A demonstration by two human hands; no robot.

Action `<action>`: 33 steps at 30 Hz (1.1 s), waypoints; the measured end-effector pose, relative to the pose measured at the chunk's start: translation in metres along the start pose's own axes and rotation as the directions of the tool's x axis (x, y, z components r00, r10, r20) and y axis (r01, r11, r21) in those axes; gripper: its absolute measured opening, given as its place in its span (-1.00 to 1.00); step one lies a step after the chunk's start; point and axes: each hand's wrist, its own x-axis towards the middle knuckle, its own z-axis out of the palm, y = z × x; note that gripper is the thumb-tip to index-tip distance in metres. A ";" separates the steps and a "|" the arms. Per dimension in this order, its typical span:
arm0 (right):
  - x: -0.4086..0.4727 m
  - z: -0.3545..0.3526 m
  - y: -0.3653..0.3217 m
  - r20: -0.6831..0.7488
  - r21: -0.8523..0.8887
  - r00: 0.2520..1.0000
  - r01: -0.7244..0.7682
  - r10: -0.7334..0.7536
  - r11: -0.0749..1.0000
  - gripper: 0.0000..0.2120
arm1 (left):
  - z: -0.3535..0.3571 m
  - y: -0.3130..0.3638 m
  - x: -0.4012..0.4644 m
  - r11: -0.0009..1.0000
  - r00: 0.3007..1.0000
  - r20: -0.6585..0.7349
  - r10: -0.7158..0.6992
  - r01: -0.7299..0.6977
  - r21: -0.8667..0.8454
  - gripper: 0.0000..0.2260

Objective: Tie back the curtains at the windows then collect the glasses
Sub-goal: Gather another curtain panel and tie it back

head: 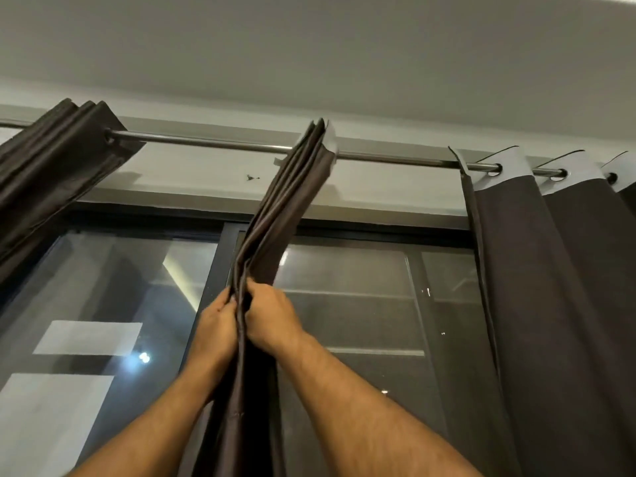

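Both arms reach up to the gathered dark brown fabric curtain, which hangs bunched from the middle of the shiny metal rod in front of the dark-framed glass window. The left hand and the right hand each have their grip pinched on its folds, side by side. Another brown curtain panel hangs spread at the right.
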 end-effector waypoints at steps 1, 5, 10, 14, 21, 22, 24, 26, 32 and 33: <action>0.001 0.003 -0.007 0.036 -0.026 0.999 0.042 -0.041 0.999 -0.72 | -0.006 0.002 -0.001 1.000 1.000 -0.025 -0.008 0.008 -0.018 -0.79; -0.017 0.005 -0.003 0.033 0.130 0.998 0.049 -0.053 0.990 -0.68 | -0.014 0.002 -0.012 0.999 1.000 0.026 -0.011 0.010 0.043 -0.80; -0.073 0.007 0.015 -0.149 0.558 0.979 -0.031 0.136 0.829 -0.44 | -0.010 -0.009 -0.041 0.956 0.990 0.097 0.101 -0.124 0.267 -0.80; -0.116 0.017 0.038 -0.157 0.499 0.976 -0.052 0.149 0.865 -0.24 | -0.015 -0.020 -0.079 0.919 0.984 0.044 0.173 -0.177 0.354 -0.74; -0.191 0.029 0.058 -0.210 0.147 0.978 0.041 -0.009 0.988 -0.44 | -0.046 -0.044 -0.159 0.882 0.997 -0.073 0.023 0.015 0.471 -0.73; -0.201 0.032 0.062 -0.207 0.119 0.978 0.022 0.003 0.993 -0.53 | -0.052 -0.049 -0.170 0.868 0.996 -0.090 -0.013 0.056 0.493 -0.75; -0.221 0.035 0.070 -0.210 0.112 0.977 -0.025 0.049 0.993 -0.65 | -0.061 -0.059 -0.191 0.832 0.993 -0.087 -0.080 0.114 0.542 -0.75; -0.240 0.036 0.075 -0.211 0.137 0.972 -0.078 0.106 0.988 -0.71 | -0.067 -0.066 -0.212 0.793 0.984 -0.088 -0.157 0.179 0.582 -0.73; -0.286 0.049 0.074 -0.174 0.130 0.975 -0.114 0.136 0.985 -0.71 | -0.073 -0.071 -0.251 0.804 0.953 -0.239 -0.185 0.287 0.520 -0.84; -0.290 0.053 0.072 -0.170 0.109 0.977 -0.110 0.128 0.988 -0.68 | -0.073 -0.072 -0.252 0.801 0.949 -0.253 -0.188 0.297 0.521 -0.77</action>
